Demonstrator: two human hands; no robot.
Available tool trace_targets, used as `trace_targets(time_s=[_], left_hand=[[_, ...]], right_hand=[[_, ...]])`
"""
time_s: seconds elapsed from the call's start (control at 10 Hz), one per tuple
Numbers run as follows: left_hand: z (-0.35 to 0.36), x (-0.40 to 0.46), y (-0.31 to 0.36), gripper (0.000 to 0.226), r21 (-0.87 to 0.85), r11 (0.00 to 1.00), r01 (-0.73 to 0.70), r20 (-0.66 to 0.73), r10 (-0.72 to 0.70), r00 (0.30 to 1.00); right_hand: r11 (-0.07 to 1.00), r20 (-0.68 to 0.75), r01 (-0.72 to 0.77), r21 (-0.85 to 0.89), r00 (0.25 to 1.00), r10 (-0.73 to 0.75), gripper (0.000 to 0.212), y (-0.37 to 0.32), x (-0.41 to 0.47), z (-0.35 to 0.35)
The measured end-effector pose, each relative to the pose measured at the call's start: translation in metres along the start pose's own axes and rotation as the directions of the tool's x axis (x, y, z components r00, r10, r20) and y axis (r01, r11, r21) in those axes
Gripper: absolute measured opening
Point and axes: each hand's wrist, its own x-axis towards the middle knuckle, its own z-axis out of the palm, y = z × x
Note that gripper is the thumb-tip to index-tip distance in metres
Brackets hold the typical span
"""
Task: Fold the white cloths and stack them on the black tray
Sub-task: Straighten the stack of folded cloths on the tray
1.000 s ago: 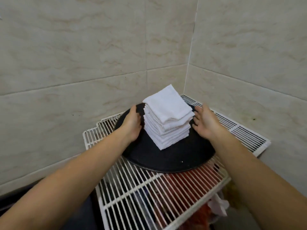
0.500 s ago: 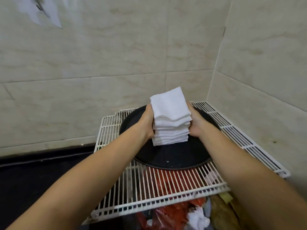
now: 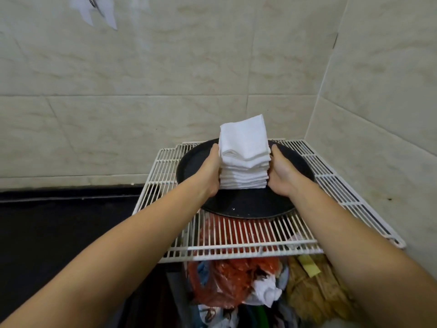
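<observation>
Hands (image 3: pixel 209 172) same on stack (image 3: pixel 244 153)

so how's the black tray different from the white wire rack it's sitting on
The black tray is round, solid and dark; the white wire rack is rectangular, pale and open, so the bags below show through it. The tray carries the stack of folded white cloths; the rack carries the tray. Both lie flat in the tiled corner.
</observation>
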Motion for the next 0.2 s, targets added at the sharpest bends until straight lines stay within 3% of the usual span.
trace_targets(time_s=[0.2], left_hand=[[0.0082,-0.0071,-0.0029,0.062,0.005,1.0,-0.031,-0.034,0.031,0.999]], right_hand=[[0.999,-0.003,0.028,-0.034,1.0,-0.028,0.058,0.0008,-0.0059,0.0078]])
